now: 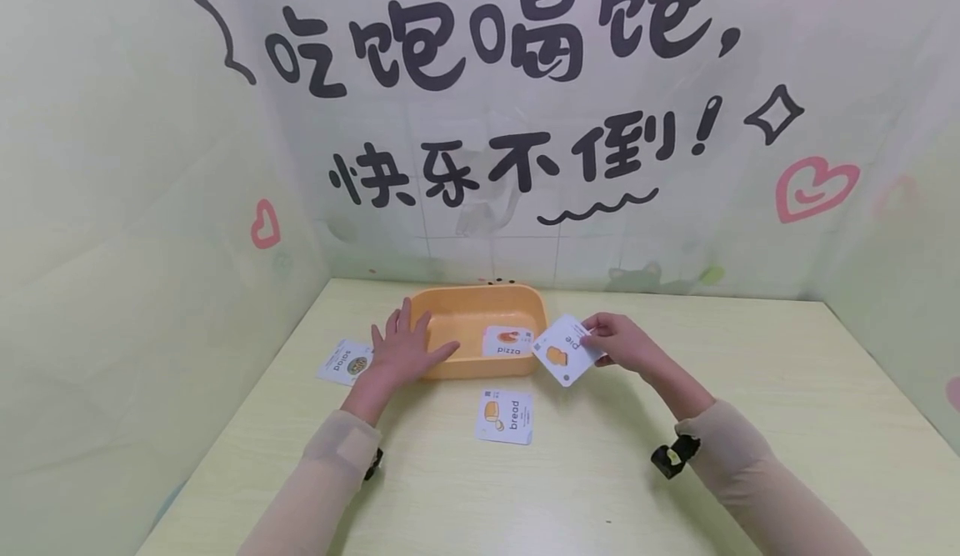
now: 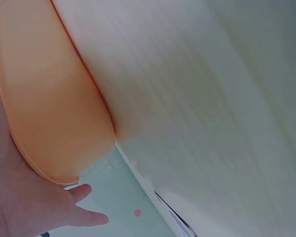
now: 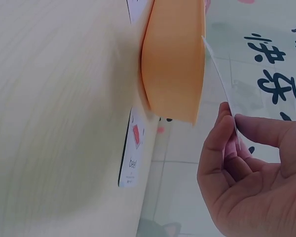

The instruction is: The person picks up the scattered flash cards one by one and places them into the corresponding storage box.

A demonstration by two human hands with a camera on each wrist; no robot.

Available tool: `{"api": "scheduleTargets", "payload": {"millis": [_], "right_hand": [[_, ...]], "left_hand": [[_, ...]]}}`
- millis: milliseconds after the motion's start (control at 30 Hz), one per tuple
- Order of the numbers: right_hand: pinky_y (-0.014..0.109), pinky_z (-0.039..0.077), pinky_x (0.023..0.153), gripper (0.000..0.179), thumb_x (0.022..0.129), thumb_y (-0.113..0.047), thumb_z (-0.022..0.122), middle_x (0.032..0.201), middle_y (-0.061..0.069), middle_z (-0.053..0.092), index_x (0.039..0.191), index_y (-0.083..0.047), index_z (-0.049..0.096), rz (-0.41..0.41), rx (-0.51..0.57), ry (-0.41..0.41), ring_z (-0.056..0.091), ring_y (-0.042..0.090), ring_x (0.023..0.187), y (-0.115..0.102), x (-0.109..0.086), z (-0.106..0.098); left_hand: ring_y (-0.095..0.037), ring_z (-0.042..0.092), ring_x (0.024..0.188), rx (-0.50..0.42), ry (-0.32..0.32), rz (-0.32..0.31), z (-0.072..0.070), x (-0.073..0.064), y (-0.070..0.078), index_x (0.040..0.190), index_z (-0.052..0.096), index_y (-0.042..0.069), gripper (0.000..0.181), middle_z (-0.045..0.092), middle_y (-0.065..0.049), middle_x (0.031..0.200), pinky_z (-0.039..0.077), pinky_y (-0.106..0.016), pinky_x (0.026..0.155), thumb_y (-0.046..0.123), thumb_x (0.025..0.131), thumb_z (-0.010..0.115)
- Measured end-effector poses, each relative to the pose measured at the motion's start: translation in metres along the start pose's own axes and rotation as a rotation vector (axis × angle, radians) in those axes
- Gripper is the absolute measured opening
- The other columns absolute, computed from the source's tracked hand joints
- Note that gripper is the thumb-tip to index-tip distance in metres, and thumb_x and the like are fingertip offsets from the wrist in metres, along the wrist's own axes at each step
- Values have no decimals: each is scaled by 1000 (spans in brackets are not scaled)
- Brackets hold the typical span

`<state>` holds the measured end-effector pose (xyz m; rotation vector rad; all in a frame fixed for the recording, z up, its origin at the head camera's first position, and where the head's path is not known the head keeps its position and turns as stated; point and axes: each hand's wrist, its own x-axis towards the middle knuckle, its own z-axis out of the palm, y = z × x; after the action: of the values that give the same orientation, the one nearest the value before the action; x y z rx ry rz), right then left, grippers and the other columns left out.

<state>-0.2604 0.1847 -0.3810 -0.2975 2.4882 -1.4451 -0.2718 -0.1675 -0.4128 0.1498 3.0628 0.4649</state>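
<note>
My right hand pinches a white "pie" card between thumb and fingers, held tilted above the table by the right end of an orange plastic bin. Edge-on, the same card shows in the right wrist view. With fingers spread, my left hand rests on the bin's left end; in the left wrist view it lies along the rim. Inside the bin, at its right side, is a "pizza" card.
A "bread" card lies on the table in front of the bin. Partly behind the left hand is a "salad" card. The right wrist view shows a "beef" card past the bin's right end. A printed sheet hangs behind the table.
</note>
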Motion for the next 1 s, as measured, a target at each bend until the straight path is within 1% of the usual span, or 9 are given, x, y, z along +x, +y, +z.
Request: {"api": "scheduleTargets", "payload": {"millis": [100, 200, 267, 333, 533, 767, 1000], "right_hand": [[25, 57, 65, 29, 97, -5, 57, 104, 23, 68, 120, 12, 56, 4, 20, 24, 66, 14, 79, -2, 4, 4], [24, 58, 66, 35, 98, -5, 56, 112, 28, 66, 128, 12, 52, 43, 47, 47, 65, 13, 81, -5, 8, 9], [24, 59, 66, 36, 98, -5, 56, 113, 28, 66, 130, 12, 50, 52, 71, 55, 65, 12, 80, -7, 10, 11], [26, 60, 69, 38, 99, -5, 56, 115, 28, 65, 132, 11, 48, 62, 96, 56, 66, 13, 82, -9, 11, 13], [38, 61, 82, 42, 99, -5, 57, 120, 28, 63, 137, 8, 46, 101, 157, 63, 68, 15, 87, -13, 16, 18], [35, 62, 80, 43, 98, -2, 57, 119, 28, 63, 139, 8, 44, 116, 215, 73, 69, 15, 86, -17, 19, 24], [39, 59, 89, 48, 99, -3, 56, 123, 27, 60, 142, 6, 40, 140, 255, 59, 68, 13, 83, -23, 19, 28]], "left_hand": [[-49, 8, 152, -5, 0, 1, 1, 0, 1, 157, 29, 7, 93, -2, -23, 167, 4, -76, 115, 69, 90, 49], [-49, 8, 152, -7, -3, 1, 1, 0, 2, 157, 29, 7, 93, -3, -23, 167, 3, -76, 115, 69, 91, 49], [-49, 7, 152, -7, -5, 1, 1, 0, 3, 157, 28, 7, 93, -3, -23, 167, 3, -76, 115, 69, 91, 49], [-49, 8, 152, -4, -6, 0, 0, 0, 3, 157, 28, 7, 93, -3, -22, 167, 3, -76, 115, 69, 91, 49], [-48, 8, 152, -1, -6, 0, 1, 1, 3, 157, 28, 8, 93, -4, -22, 167, 3, -76, 115, 69, 91, 49], [-48, 8, 152, 3, -7, -6, 1, 1, 3, 157, 28, 8, 93, -4, -22, 167, 3, -76, 115, 69, 91, 48], [-48, 8, 152, 5, -11, -8, 0, 0, 3, 157, 28, 8, 93, -4, -22, 167, 3, -76, 115, 69, 91, 49]]}}
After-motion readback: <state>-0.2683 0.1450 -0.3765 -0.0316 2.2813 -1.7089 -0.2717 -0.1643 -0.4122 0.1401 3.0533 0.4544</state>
